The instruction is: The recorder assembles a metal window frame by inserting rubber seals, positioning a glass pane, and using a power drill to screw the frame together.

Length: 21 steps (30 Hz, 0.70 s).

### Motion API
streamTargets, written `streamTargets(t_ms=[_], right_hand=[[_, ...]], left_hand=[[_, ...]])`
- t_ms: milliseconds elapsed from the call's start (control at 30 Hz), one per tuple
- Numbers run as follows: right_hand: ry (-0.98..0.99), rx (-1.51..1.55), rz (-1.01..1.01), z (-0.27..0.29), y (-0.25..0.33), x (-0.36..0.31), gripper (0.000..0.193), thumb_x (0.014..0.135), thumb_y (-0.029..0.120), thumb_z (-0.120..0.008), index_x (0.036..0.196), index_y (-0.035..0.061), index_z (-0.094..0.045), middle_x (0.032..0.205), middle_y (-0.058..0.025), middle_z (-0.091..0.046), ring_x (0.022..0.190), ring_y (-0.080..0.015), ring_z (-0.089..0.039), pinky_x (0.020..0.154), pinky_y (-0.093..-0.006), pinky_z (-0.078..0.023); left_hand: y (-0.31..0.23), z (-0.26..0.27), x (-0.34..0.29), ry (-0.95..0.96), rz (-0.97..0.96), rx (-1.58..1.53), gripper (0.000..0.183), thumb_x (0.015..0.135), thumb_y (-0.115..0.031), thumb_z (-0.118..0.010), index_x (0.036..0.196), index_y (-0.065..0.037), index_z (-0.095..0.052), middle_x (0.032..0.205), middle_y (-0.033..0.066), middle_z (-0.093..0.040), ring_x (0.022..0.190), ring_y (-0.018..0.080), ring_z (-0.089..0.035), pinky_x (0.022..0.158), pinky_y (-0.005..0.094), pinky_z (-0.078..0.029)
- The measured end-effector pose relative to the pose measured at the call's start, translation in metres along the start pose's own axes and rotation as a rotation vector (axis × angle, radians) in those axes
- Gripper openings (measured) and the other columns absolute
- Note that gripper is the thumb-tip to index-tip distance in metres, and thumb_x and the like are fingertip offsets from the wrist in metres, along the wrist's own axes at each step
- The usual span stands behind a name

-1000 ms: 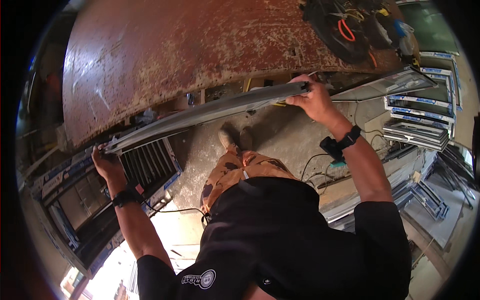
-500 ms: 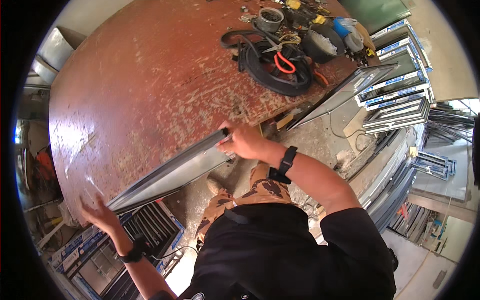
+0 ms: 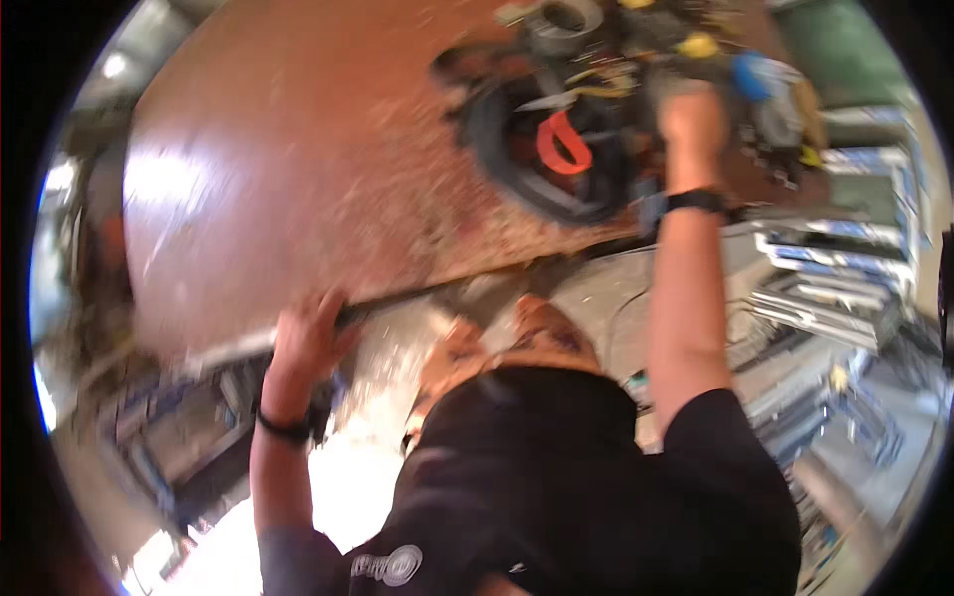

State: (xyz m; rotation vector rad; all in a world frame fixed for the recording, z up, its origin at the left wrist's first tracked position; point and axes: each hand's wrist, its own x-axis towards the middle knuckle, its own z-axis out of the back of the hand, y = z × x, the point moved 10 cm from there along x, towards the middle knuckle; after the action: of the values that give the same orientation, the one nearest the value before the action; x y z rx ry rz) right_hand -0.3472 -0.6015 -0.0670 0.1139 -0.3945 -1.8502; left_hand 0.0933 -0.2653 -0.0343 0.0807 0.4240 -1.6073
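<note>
Your left hand's point(image 3: 306, 343) fingers were apart, the table point(image 3: 298, 199) beyond; your right hand's point(image 3: 692, 121) I couldn't tell, black coil point(image 3: 494, 149) left of them.

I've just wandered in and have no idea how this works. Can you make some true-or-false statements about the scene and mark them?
1. The right hand is farther out over the tabletop than the left hand. True.
2. The tabletop is bright green. False: it is reddish brown.
3. An orange-red loop lies within the outline of the black coil. True.
4. The left hand is above the black coil. False: it is at the tabletop's near edge.
5. Black bands circle both wrists. True.
</note>
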Motion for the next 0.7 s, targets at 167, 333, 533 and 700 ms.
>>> streamTargets(t_ms=[167,333,533,700], right_hand=[[0.252,-0.331,0.104,-0.085,-0.160,0.141,0.042,0.084,0.027,-0.050,0.108,-0.0016,-0.069,0.117,-0.0287,-0.062,0.115,-0.0467,-0.056,0.093,-0.0508,-0.046],[0.356,-0.137,0.100,-0.089,-0.084,0.091,0.043,0.089,0.030,-0.048,0.121,0.0095,-0.068,0.124,-0.0222,-0.064,0.116,-0.0421,-0.058,0.096,-0.0463,-0.046],[0.120,-0.140,-0.052,-0.041,-0.069,0.060,0.038,0.091,0.040,-0.051,0.123,0.0272,-0.067,0.127,-0.0110,-0.065,0.118,-0.0368,-0.060,0.096,-0.0469,-0.048],[-0.191,-0.175,-0.043,-0.010,-0.090,0.078,0.037,0.090,0.042,-0.053,0.117,0.0241,-0.072,0.122,-0.0107,-0.068,0.111,-0.0340,-0.065,0.093,-0.0452,-0.050]], left_hand=[[-0.014,0.003,0.032,-0.065,-0.099,-0.019,0.042,0.077,-0.041,-0.079,0.098,-0.009,-0.061,0.087,0.0092,-0.064,0.081,0.0324,-0.064,0.067,0.0426,-0.051],[-0.002,0.003,0.006,-0.200,-0.025,0.071,0.048,0.073,-0.052,-0.077,0.088,-0.012,-0.057,0.073,0.0060,-0.061,0.070,0.0273,-0.066,0.059,0.0396,-0.051],[-0.003,0.004,0.009,-0.153,-0.065,-0.008,0.045,0.077,-0.046,-0.078,0.095,-0.012,-0.057,0.072,0.0064,-0.062,0.071,0.0300,-0.066,0.060,0.0415,-0.051],[0.000,-0.002,0.015,-0.078,0.008,-0.113,0.048,0.075,-0.036,-0.082,0.109,-0.011,-0.058,0.083,0.0083,-0.067,0.080,0.0312,-0.068,0.067,0.0427,-0.052]])
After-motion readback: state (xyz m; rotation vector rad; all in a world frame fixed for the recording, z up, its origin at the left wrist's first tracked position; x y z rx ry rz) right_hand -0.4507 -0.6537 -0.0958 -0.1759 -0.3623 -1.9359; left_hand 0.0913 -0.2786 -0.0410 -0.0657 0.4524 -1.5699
